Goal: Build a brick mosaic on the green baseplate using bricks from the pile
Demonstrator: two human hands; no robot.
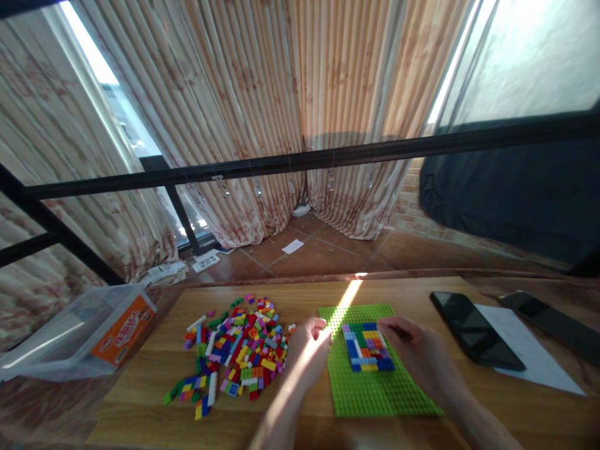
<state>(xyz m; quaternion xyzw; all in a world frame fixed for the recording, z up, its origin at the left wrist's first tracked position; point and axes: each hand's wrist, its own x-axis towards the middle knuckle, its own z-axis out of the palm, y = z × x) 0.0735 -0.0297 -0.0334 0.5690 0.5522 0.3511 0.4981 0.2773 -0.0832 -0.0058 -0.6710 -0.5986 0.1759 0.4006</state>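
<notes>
A green baseplate lies on the wooden table, carrying a roughly square build of colored toy bricks with a blue, white and yellow border. My right hand is at the build's upper right corner, thumb and fingers pinched together; whatever may be between them is hidden. Beside the plate's left edge is my left hand, its fingers curled in, and I cannot see what is inside them. Just left of it spreads a large heap of loose toy bricks in many colors.
At the far left stands a clear plastic bin with an orange label. A black phone rests partly on white paper at the right, with another dark flat object beyond. A black rail crosses before the curtains.
</notes>
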